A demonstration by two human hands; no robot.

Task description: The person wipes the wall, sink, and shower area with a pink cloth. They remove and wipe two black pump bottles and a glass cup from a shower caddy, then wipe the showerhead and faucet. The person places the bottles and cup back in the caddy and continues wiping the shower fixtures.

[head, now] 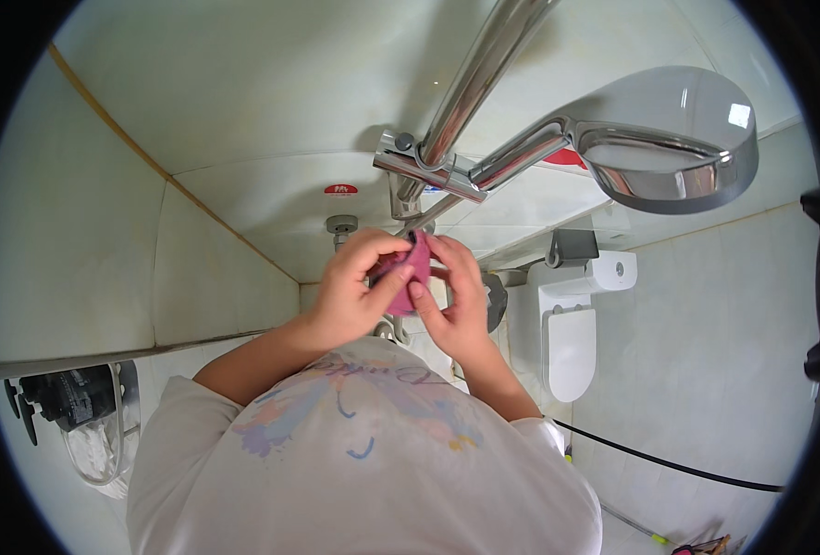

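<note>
Both of my hands grip a small folded piece of pink cloth with a dark edge, held up in front of my chest. My left hand pinches its left side between thumb and fingers. On the other side, my right hand has its thumb and fingertips on the cloth's right edge. Part of the cloth is covered by my fingers, and its exact kind is unclear. Just beyond the hands stands a chrome shower riser with its slider bracket.
A large chrome hand shower juts out at the upper right. A white toilet is at the right, with a grey holder above it. Black pump bottles sit in a wall rack at the left. A black hose crosses the lower right.
</note>
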